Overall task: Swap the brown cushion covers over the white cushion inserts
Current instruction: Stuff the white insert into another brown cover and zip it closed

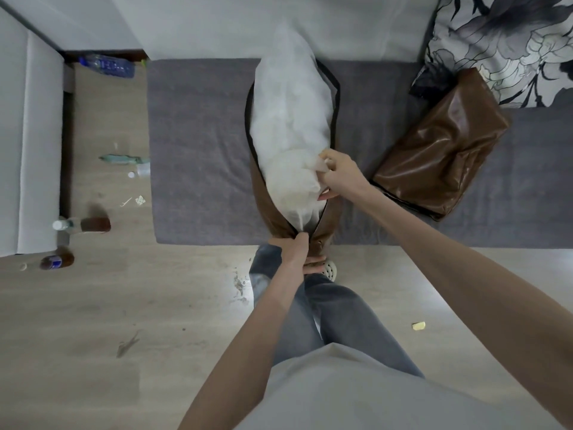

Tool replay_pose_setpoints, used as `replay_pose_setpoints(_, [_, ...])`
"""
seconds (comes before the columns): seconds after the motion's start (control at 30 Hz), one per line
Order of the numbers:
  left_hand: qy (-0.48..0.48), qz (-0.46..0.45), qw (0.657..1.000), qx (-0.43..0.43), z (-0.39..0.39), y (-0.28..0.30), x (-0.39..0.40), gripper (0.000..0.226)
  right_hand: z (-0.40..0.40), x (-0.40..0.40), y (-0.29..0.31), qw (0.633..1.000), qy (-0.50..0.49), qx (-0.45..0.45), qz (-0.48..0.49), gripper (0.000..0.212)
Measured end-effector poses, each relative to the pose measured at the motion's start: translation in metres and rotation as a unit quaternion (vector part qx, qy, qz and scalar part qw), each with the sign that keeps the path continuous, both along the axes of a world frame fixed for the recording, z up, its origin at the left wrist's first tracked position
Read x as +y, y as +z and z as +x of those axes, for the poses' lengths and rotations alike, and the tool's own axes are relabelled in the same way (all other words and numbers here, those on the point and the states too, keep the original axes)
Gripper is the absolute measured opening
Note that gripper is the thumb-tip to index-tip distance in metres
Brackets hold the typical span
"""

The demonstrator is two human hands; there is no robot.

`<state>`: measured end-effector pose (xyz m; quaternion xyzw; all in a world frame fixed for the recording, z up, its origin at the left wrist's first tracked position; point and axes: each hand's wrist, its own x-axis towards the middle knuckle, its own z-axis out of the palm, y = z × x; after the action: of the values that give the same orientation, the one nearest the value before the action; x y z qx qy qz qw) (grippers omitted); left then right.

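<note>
A white cushion insert [290, 125] lies lengthways on the grey sofa seat [198, 156], most of it sticking out of an open brown cover [328, 226] with a dark zip edge. My left hand [296, 251] grips the bunched near end of that cover at the sofa's front edge. At the insert's right side my right hand [336, 173] pinches the white fabric beside the cover's opening. A second brown cushion [440, 150], fully covered and glossy, rests tilted on the seat to the right.
A floral grey-and-white pillow [508, 41] leans at the back right. Bottles [93, 225] and litter lie on the wooden floor at the left, beside a white piece of furniture [31, 144]. My legs in jeans [328, 311] stand against the sofa.
</note>
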<state>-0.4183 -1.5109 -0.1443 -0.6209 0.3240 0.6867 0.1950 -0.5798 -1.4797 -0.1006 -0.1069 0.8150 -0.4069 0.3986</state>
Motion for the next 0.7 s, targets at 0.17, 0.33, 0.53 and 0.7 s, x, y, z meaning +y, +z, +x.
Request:
replay_pose_setpoints(0.17, [-0.107,-0.009,0.994,0.005,0.002,0.013,-0.016,0.031,0.038,-0.006,-0.007,0.938,0.298,0.133,0.117,0.016])
replay_pose_setpoints(0.33, [-0.089,-0.049,0.995,0.003,0.01,0.008,-0.007,0.054,0.061,-0.006,-0.035,0.853,0.447,0.158,0.22,0.02])
replay_pose_setpoints(0.53, [-0.047,-0.054,0.997,0.026,0.026,0.007,0.003,0.091,0.061,-0.013,-0.045,0.752,0.535,0.09,0.374,0.04])
replay_pose_setpoints(0.7, [-0.07,-0.091,0.993,0.009,0.031,0.003,-0.003,0.072,0.038,-0.037,-0.015,0.855,0.425,0.156,0.251,0.005])
